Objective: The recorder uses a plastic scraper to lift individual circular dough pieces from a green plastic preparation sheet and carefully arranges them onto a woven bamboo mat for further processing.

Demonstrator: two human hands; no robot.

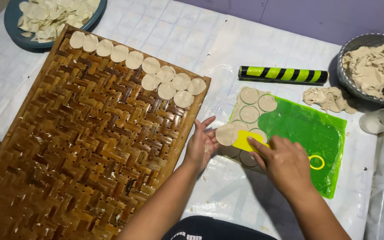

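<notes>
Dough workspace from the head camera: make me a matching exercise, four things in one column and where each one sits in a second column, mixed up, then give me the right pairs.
Things:
1. rolling pin
2. woven tray
3. grey bowl
4. blue plate

Places:
A. top left corner, piled with dough rounds
B. far right, holding lumps of dough
C. just beyond the green mat
D. left half of the table, a line of rounds along its far edge

Pairs: 1-C, 2-D, 3-B, 4-A
</notes>
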